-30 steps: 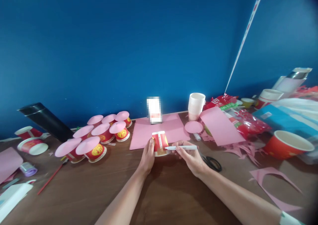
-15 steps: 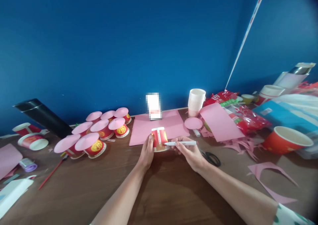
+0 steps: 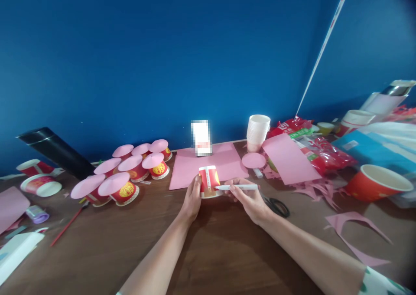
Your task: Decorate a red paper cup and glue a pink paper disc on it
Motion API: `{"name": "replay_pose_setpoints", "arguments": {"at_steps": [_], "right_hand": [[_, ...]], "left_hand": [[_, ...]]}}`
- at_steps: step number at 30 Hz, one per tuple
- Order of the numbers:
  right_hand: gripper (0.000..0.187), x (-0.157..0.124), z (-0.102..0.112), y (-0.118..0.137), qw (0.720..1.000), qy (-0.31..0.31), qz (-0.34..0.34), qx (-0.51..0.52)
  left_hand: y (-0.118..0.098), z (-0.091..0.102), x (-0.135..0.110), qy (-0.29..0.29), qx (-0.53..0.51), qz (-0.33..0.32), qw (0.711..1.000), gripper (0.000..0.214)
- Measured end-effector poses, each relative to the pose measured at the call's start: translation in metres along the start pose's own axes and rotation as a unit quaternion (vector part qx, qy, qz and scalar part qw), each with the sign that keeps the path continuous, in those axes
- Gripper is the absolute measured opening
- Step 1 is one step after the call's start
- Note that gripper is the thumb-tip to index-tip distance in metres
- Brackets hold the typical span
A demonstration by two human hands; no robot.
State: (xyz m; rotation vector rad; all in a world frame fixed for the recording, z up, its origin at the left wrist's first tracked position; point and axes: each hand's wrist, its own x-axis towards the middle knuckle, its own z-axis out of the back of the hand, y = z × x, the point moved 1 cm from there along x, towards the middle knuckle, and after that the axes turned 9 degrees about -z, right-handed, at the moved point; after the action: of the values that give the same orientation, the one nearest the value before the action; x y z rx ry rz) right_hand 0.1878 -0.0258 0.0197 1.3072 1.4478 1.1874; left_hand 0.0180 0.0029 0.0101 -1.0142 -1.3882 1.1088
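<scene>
My left hand [image 3: 192,201] grips the side of an upside-down red paper cup [image 3: 208,181] that stands on the front edge of a pink paper sheet [image 3: 208,164]. My right hand [image 3: 247,199] pinches a white marker [image 3: 236,187] held level, its tip touching the cup's lower right side. Black scissors [image 3: 277,207] lie just right of that hand on the brown table [image 3: 208,251].
Several upturned red cups topped with pink paper discs [image 3: 130,173] cluster at the left. A stack of white cups [image 3: 257,132], a pink disc [image 3: 254,160], another pink sheet [image 3: 290,158], pink scraps [image 3: 357,234], an orange bowl [image 3: 377,183] and red bags crowd the right. A black cylinder [image 3: 55,151] lies far left.
The view has shifted slightly, so everything sits a little higher. Both hands stay on the cup and marker in nearly the same pose.
</scene>
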Motion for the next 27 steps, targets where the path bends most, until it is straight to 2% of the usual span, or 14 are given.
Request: {"name": "replay_pose_setpoints", "arguments": {"at_steps": [7, 13, 20, 27], "right_hand": [[0.022, -0.0012, 0.0004, 0.0007, 1.0, 0.029, 0.006, -0.01], [0.024, -0.0002, 0.0003, 0.0016, 1.0, 0.001, -0.011, 0.008], [0.022, 0.0003, 0.0006, -0.0011, 1.0, 0.007, -0.007, -0.004], [0.022, -0.0005, 0.0008, -0.0006, 1.0, 0.015, -0.005, 0.024]], "left_hand": [[0.0057, 0.0009, 0.0008, 0.009, -0.009, -0.014, 1.0, 0.046], [0.0008, 0.0009, 0.0011, 0.006, -0.002, -0.001, 1.0, 0.044], [0.0006, 0.0007, 0.0008, -0.01, 0.001, 0.0, 1.0, 0.044], [0.0033, -0.0002, 0.0015, 0.008, -0.035, 0.003, 0.999, 0.051]]}}
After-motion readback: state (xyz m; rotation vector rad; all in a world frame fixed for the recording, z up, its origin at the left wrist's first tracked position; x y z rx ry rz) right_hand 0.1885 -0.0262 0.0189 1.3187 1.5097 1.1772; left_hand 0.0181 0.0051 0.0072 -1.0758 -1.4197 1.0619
